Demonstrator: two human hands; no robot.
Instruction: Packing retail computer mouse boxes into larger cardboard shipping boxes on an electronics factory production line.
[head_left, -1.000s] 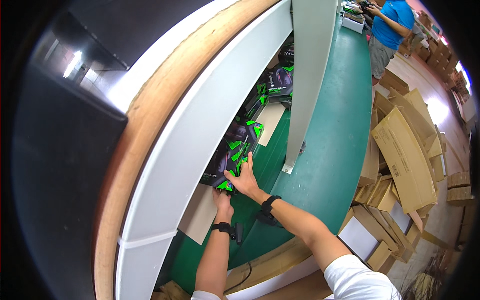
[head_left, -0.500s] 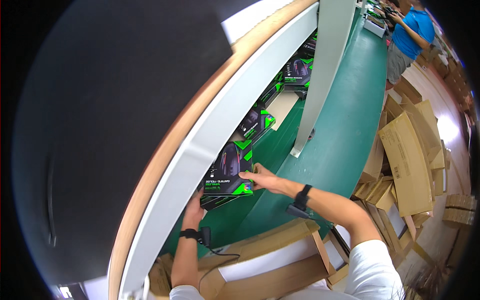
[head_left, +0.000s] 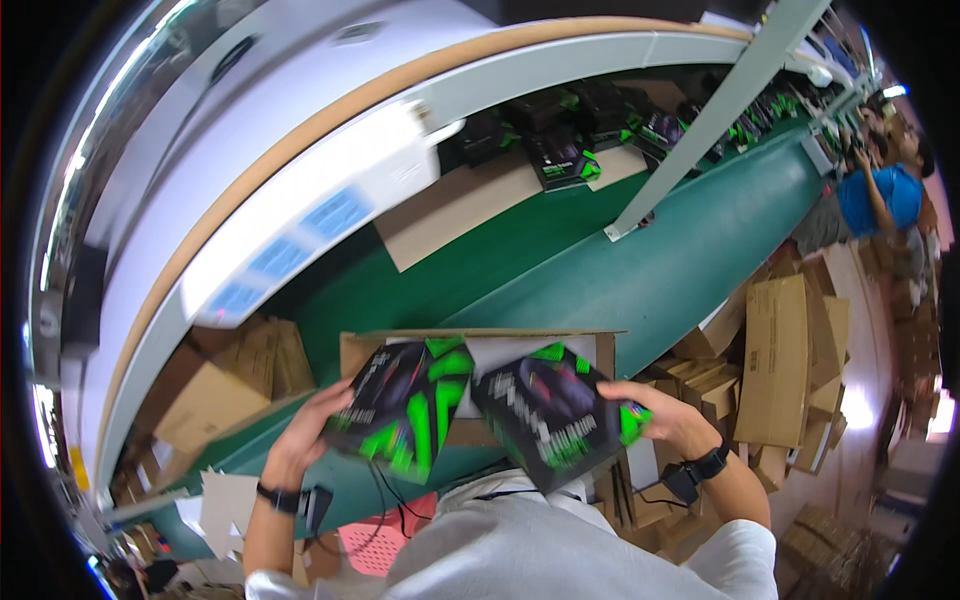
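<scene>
My left hand point(head_left: 308, 428) grips the outer side of a black and green computer mouse box point(head_left: 400, 400), with some of its fingers hidden behind. A second mouse box point(head_left: 548, 415) of the same kind is in my right hand point(head_left: 655, 410), the thumb lying on its front corner. Both boxes are tilted, side by side in front of my body and a little blurred. Behind and beneath them stands an open brown carton point(head_left: 605, 352) with a pale inside, partly covered by the boxes.
Several more mouse boxes point(head_left: 560, 160) line the far side of the green work surface point(head_left: 650, 285), near a flat cardboard sheet point(head_left: 460, 215). A slanted metal post point(head_left: 700, 130) crosses it. Brown cartons point(head_left: 775, 360) pile up at right; a person in blue point(head_left: 880, 200) stands beyond.
My hands have moved from the far boxes back toward my body, over the open carton. The boxes are now apart, one in each hand. The view has turned left.
</scene>
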